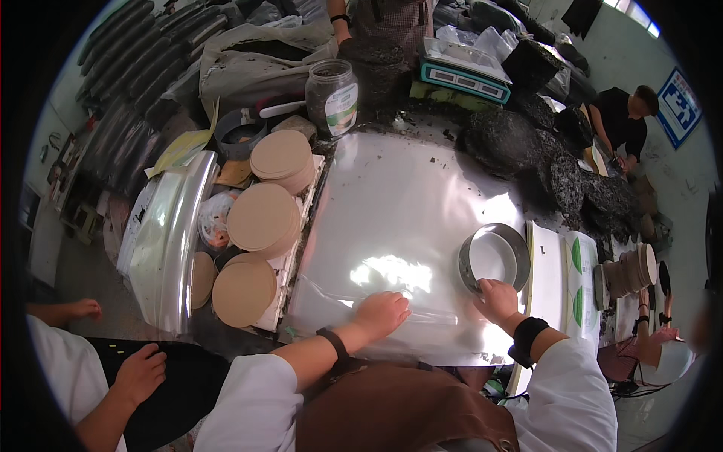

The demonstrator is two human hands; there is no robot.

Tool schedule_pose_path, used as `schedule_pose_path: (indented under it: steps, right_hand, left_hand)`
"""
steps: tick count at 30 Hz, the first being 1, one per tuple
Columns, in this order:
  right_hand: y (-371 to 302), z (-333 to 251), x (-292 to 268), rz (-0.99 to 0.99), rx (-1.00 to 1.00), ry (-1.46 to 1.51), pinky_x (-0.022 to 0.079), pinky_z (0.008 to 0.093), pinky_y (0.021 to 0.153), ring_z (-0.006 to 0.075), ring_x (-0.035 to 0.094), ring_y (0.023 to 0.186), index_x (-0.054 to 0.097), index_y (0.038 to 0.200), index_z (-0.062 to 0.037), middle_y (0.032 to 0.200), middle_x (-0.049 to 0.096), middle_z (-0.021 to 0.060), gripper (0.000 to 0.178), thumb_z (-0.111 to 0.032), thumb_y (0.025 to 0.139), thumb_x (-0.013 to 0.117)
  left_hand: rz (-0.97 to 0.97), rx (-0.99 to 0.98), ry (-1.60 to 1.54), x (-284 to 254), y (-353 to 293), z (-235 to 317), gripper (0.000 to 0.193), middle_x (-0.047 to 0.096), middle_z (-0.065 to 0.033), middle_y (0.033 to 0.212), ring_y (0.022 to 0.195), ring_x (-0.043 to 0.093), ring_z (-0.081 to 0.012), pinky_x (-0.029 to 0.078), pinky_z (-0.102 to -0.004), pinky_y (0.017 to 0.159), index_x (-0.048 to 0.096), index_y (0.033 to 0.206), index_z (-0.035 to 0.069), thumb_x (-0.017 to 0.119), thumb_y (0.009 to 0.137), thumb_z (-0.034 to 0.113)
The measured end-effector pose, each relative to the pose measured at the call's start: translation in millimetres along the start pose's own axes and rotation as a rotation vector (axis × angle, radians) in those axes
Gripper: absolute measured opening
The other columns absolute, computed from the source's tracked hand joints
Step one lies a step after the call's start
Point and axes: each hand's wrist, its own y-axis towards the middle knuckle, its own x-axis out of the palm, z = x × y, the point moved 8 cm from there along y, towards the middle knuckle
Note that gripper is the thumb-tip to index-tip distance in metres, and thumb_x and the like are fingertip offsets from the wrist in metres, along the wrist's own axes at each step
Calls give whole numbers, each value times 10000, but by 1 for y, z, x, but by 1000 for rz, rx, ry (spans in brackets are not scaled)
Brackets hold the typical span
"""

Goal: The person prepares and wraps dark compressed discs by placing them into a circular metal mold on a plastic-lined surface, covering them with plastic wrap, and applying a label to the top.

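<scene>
My right hand grips the near rim of a round metal ring. The ring stands on the right part of a shiny clear plastic sheet that covers the work table. Resting low over the sheet's near part, my left hand has its fingers curled in. What those fingers hold, if anything, is hidden. Bright glare lies on the sheet just beyond this hand.
Left of the sheet are stacks of round tan discs and a pile of clear film. A jar, a scale and dark round cakes line the far side. Co-workers are around; one's hand is at lower left.
</scene>
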Motion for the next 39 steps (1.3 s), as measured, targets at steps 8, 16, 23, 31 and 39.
schedule_pose_path:
  steps: [8, 16, 23, 31, 39]
  right_hand:
    - [-6, 25, -57, 189, 132, 263, 478, 460, 684, 381, 624, 800, 590, 884, -4, 810, 635, 190, 262, -263, 895, 626]
    - [-109, -133, -81, 244, -533, 210, 487, 415, 627, 326, 623, 739, 606, 858, -52, 774, 627, 129, 79, -128, 837, 617]
    - [20, -143, -3, 114, -340, 162, 506, 434, 635, 321, 654, 766, 617, 881, -97, 771, 647, 115, 101, -145, 875, 528]
    - [-58, -173, 0, -253, -533, 132, 399, 423, 1074, 320, 512, 1263, 524, 1287, 2, 1340, 545, 200, 487, -187, 846, 613]
    - [-60, -64, -15, 72, -32, -32, 325, 494, 1109, 380, 418, 1331, 501, 1360, -37, 1403, 483, 209, 578, -351, 888, 613]
  left_hand:
    - [-325, -128, -78, 18, 25, -23, 190, 641, -78, 794, 716, 608, -266, 475, -395, 632, 572, 840, 53, 624, 879, 231]
    - [-78, -261, -409, -102, 90, -7, 171, 655, -38, 752, 565, 566, -174, 463, -346, 567, 551, 860, 59, 542, 936, 211]
    - [236, 370, 310, -126, 17, 112, 85, 634, -56, 906, 801, 611, -256, 492, -377, 634, 559, 835, 66, 609, 787, 116]
    - [171, 361, 424, -39, -24, 74, 88, 514, -45, 808, 758, 545, -216, 448, -341, 628, 508, 739, 112, 594, 727, 128]
    - [-94, 166, 409, -1, -17, 37, 106, 564, -74, 902, 860, 580, -258, 497, -375, 684, 592, 823, 72, 619, 775, 162]
